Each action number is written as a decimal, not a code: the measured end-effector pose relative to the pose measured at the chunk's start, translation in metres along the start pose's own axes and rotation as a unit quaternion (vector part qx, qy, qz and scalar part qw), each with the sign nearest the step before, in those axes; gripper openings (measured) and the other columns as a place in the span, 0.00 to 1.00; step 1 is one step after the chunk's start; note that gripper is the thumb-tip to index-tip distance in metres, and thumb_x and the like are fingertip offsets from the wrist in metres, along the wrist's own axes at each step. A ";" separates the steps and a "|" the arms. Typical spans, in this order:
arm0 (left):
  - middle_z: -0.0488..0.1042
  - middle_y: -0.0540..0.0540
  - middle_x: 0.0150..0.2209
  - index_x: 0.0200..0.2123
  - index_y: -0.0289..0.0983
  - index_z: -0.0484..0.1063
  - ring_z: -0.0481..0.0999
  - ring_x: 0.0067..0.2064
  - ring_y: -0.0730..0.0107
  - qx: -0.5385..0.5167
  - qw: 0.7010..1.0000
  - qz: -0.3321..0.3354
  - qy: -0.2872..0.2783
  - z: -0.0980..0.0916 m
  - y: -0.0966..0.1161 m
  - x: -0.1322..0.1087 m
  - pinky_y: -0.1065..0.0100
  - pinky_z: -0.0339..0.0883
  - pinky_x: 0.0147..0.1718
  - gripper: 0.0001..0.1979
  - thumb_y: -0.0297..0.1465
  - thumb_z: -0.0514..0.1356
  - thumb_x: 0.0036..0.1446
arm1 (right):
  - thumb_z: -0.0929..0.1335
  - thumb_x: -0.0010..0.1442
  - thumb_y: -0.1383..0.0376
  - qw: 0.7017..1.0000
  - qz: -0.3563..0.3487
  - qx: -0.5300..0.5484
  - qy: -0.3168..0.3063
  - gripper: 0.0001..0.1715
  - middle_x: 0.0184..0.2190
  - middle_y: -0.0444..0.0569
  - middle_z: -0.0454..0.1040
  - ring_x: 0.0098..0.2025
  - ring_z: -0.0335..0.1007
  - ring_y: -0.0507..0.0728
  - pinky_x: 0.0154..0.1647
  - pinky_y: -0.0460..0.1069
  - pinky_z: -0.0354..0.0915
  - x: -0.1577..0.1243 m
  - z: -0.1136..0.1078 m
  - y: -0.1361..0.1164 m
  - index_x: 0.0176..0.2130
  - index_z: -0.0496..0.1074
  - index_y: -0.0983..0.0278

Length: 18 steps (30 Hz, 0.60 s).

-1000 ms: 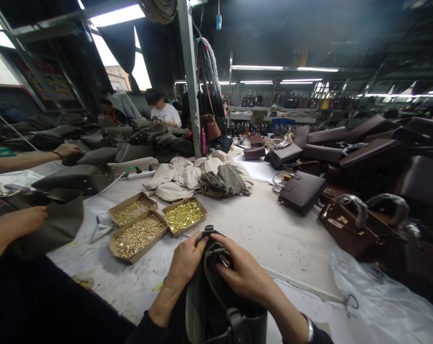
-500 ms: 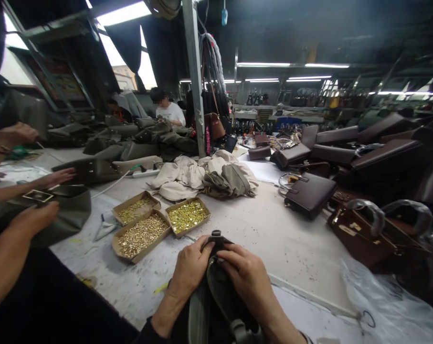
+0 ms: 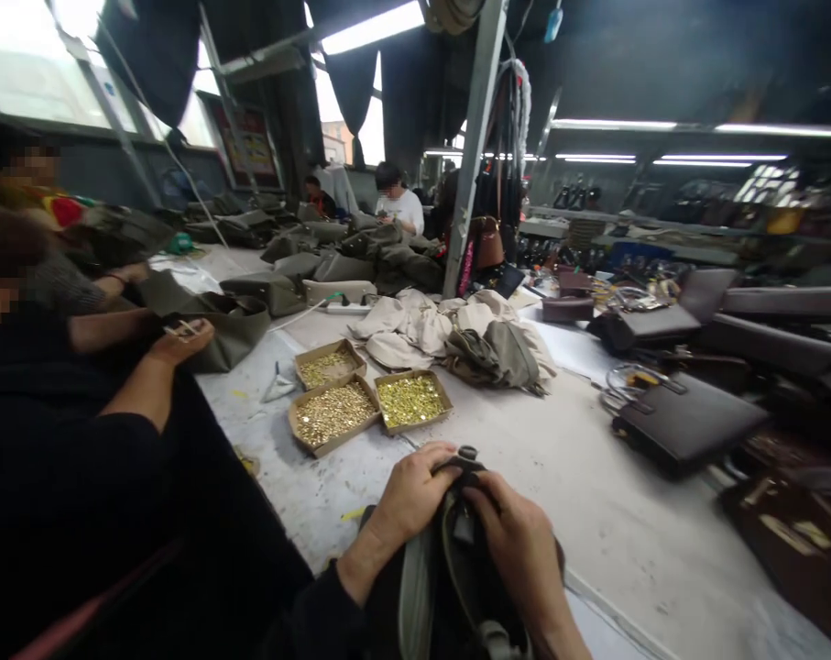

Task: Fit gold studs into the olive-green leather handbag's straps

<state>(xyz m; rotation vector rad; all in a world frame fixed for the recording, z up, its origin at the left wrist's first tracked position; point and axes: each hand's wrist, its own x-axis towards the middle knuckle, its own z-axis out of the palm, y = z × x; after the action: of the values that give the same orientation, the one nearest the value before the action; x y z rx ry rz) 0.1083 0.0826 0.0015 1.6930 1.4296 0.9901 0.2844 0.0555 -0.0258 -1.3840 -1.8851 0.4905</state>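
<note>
Both of my hands grip the upper edge of a dark olive bag (image 3: 419, 587) close in front of me. My left hand (image 3: 411, 490) pinches the edge from the left, thumb on top. On the other side, my right hand (image 3: 521, 527) has its fingers closed on the same edge. A small dark loop or ring (image 3: 467, 453) stands up between the two hands. Straps and a zip-like band hang below it; the bag's lower part runs out of view. Just beyond my left hand is a cardboard tray of gold metal pieces (image 3: 336, 414).
Two more trays, of yellowish pieces (image 3: 411, 401) and gold bits (image 3: 325, 367), sit beside it. Behind lie pale cloth pouches (image 3: 415, 330). Brown handbags (image 3: 690, 422) are piled at right. Left of me, a co-worker's hand (image 3: 181, 339) holds a small piece over an olive bag.
My view has swung left, so the scene shifts right and more of the co-worker shows. My hands keep their hold on the bag's edge. The co-worker's hand has lifted from the bag's buckle.
</note>
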 end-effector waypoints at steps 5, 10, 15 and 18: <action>0.83 0.47 0.42 0.41 0.39 0.81 0.81 0.47 0.60 -0.016 0.999 0.002 -0.044 0.000 -0.010 0.007 0.63 0.72 0.53 0.11 0.33 0.59 0.62 | 0.65 0.68 0.62 0.999 0.037 0.034 0.008 0.09 0.37 0.44 0.83 0.38 0.81 0.57 0.40 0.47 0.68 0.008 0.002 -0.008 0.43 0.76 0.57; 0.83 0.48 0.48 0.47 0.41 0.80 0.80 0.52 0.59 -0.009 0.999 0.008 -0.049 0.000 -0.010 0.008 0.60 0.70 0.57 0.13 0.33 0.58 0.63 | 0.68 0.66 0.62 0.994 0.065 0.084 0.037 0.05 0.34 0.42 0.82 0.35 0.79 0.55 0.39 0.46 0.67 0.005 0.003 -0.006 0.40 0.76 0.58; 0.74 0.42 0.61 0.56 0.39 0.72 0.74 0.60 0.58 -0.065 0.996 0.060 -0.011 -0.004 -0.007 -0.001 0.58 0.69 0.60 0.20 0.29 0.59 0.60 | 0.68 0.67 0.62 0.992 0.025 0.108 0.061 0.06 0.32 0.43 0.81 0.33 0.78 0.55 0.38 0.46 0.68 0.003 0.006 -0.005 0.38 0.76 0.59; 0.69 0.40 0.64 0.52 0.39 0.72 0.68 0.66 0.56 -0.094 0.988 0.122 -0.004 -0.008 -0.002 -0.012 0.57 0.65 0.64 0.17 0.26 0.59 0.60 | 0.65 0.70 0.62 0.992 -0.028 0.110 0.060 0.10 0.37 0.45 0.82 0.37 0.79 0.56 0.40 0.47 0.69 0.001 0.008 -0.003 0.43 0.76 0.58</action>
<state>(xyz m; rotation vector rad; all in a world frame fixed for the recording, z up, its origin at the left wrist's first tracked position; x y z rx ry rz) 0.0991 0.0712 0.0026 1.7550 1.1024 1.2098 0.2763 0.0559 -0.0291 -1.1854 -1.7128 0.5569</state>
